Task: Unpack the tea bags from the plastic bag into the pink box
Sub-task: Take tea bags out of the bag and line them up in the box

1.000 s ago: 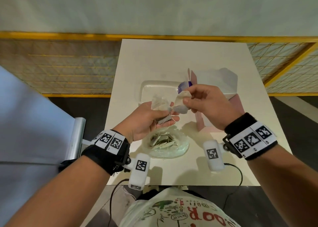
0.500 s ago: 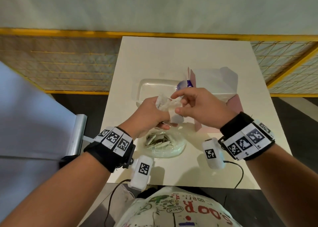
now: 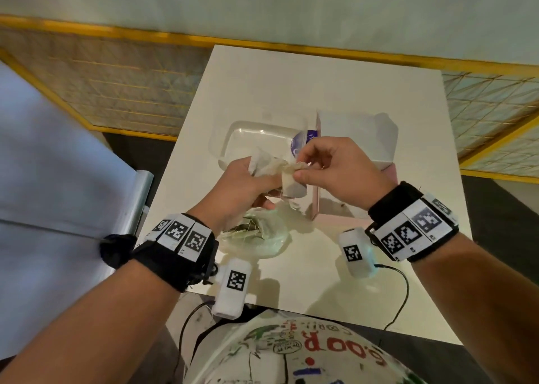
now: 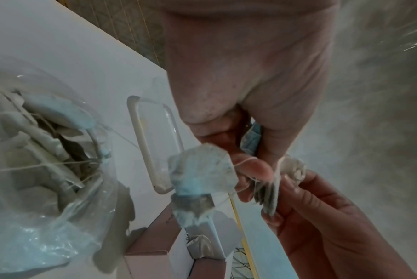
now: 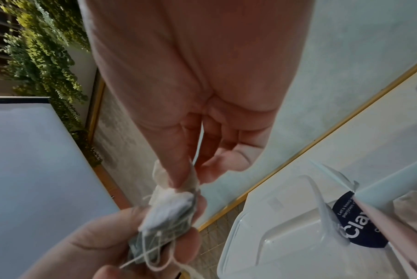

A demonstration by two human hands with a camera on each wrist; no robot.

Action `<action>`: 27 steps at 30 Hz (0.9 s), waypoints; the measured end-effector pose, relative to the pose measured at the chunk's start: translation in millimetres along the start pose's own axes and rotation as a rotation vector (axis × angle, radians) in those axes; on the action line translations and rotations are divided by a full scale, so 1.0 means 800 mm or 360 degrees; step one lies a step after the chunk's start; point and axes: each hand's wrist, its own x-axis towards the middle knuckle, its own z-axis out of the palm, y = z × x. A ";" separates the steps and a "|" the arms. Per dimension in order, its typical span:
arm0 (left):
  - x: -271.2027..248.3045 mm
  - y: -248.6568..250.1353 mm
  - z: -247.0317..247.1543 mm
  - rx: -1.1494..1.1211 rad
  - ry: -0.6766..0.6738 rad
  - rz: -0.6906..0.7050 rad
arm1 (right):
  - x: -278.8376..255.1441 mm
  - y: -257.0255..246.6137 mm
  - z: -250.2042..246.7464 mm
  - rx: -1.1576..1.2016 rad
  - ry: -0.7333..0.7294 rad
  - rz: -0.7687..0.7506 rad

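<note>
Your left hand (image 3: 242, 188) grips a small clump of tea bags (image 3: 269, 165) above the table (image 3: 291, 92), fingers curled round them, and their strings are tangled together. Your right hand (image 3: 338, 171), at 3 o'clock from the left, pinches one bag out of the clump between thumb and forefinger; the other fingers hang loosely curled. The plastic bag (image 3: 262, 235) with more tea bags lies at 6 o'clock beneath your hands. The pink box (image 3: 354, 217) stands open at 3 o'clock from that bag, and in the left wrist view one tea bag (image 4: 200, 247) seems to lie inside.

These bags are light, soft and thin, and the paper will probably tear if you tug. Hold the bag by its body near the top seam, not by the string, and ease it free slowly, since the looped threads may drag its neighbours along. A clear tray (image 3: 256, 138) sits at 12 o'clock from the plastic bag.
</note>
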 end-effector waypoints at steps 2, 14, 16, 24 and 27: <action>-0.001 -0.002 0.005 -0.0013 0.0034 -0.0010 | 0.000 0.003 -0.004 -0.0017 -0.0042 -0.0013; -0.002 -0.016 0.007 -0.0079 0.0113 -0.0115 | 0.009 0.013 -0.063 -0.0027 -0.0040 0.0082; 0.000 -0.021 0.002 -0.0064 0.0143 -0.0118 | 0.010 0.020 -0.086 -0.0066 0.0003 0.0121; 0.003 -0.022 -0.006 -0.0071 0.0182 -0.0137 | 0.020 0.065 -0.101 -0.0500 -0.0032 0.0167; 0.000 -0.021 -0.014 -0.0123 0.0216 -0.0155 | 0.025 0.103 -0.092 -0.0761 -0.0083 0.0288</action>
